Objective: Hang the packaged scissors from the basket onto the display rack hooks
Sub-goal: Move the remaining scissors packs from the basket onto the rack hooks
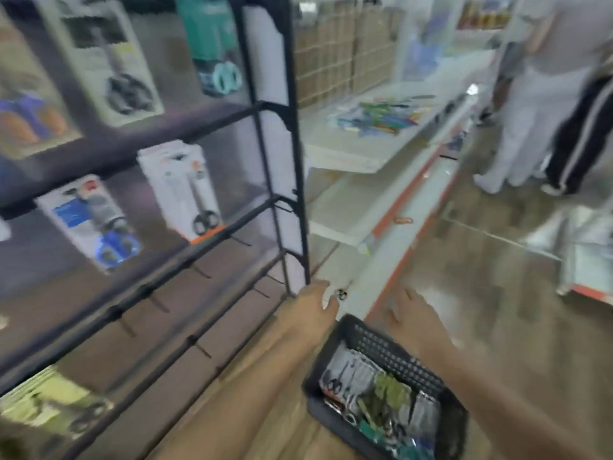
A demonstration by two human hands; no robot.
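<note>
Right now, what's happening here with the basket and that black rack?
A person is restocking a shop display. Both hands, the left hand and the right hand, reach out past a dark basket full of packaged scissors on the floor; neither holds a package. The black rack already carries several hung packs, and many lower hooks are bare.

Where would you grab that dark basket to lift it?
Probably by the two long side rims of the basket, coming down from above. Its top is open and full of scissor packs, and both hands hover just beyond its far end.
</note>
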